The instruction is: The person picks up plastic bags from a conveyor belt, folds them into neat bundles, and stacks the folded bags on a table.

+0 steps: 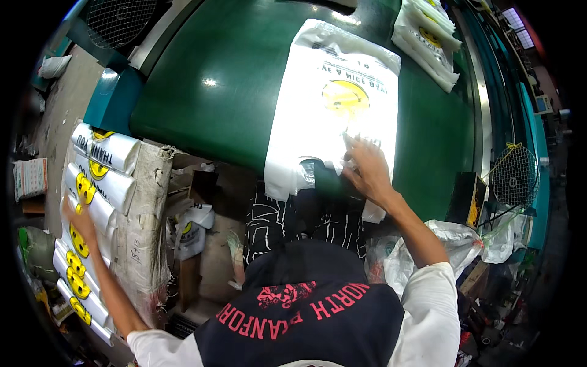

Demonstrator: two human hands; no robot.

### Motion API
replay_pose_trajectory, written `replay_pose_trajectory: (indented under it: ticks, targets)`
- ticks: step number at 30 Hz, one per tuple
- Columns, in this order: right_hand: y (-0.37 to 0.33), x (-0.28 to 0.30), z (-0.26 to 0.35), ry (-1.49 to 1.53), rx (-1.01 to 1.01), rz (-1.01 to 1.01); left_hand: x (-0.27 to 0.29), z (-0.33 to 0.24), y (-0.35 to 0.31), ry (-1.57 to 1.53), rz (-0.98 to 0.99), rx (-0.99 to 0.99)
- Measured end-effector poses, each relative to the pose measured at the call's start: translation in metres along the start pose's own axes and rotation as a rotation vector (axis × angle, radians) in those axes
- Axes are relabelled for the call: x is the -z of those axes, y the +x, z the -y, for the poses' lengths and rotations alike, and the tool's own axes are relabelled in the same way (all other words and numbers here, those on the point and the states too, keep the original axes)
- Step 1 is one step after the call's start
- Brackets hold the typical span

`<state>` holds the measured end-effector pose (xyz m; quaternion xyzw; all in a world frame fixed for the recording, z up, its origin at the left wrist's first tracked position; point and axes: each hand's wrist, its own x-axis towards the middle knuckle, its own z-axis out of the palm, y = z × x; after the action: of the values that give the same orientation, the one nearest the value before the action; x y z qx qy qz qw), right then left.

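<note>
A flat white plastic carrier bag [293, 122] with a yellow smiley print lies on the green belt [202, 92] in front of me, its handle end toward me. My right hand [372, 166] rests on the lower part of this bag beside the handle cut-out, thumb and fingers apart. On my left, my left hand [81, 221] reaches over a row of folded smiley bags [101, 211], fingers stretched out and slightly blurred. These bags overlap along the top of a worn, pale block-like stand [143, 226].
Another stack of smiley bags [428, 40] lies at the belt's far right. Round fan guards stand at far left [119, 21] and right [513, 174]. A dark box [468, 199] sits by the belt's right edge. Clear plastic sacks [452, 241] lie near my right arm.
</note>
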<state>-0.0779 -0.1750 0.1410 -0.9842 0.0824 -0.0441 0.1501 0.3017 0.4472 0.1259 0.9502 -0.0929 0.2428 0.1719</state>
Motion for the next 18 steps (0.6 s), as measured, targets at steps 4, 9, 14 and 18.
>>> replay_pose_trajectory:
  ticks: [4, 9, 14, 18]
  targets:
    - [0.0, -0.007, -0.018, 0.521, -0.118, 0.021, -0.035, -0.305, -0.046, -0.805, 0.467, -0.078]
    - [0.003, 0.031, -0.012, 1.15, -0.422, 0.151, -0.085, -0.452, -0.093, -1.398, 1.103, 0.305]
    - [-0.07, 0.033, -0.045, 0.202, -0.135, 0.186, -0.049, -0.482, -0.123, -1.294, 1.257, 0.192]
    - [-0.132, 0.031, -0.063, -0.145, -0.246, 0.177, -0.046, -0.423, -0.163, -0.927, 1.187, -0.255]
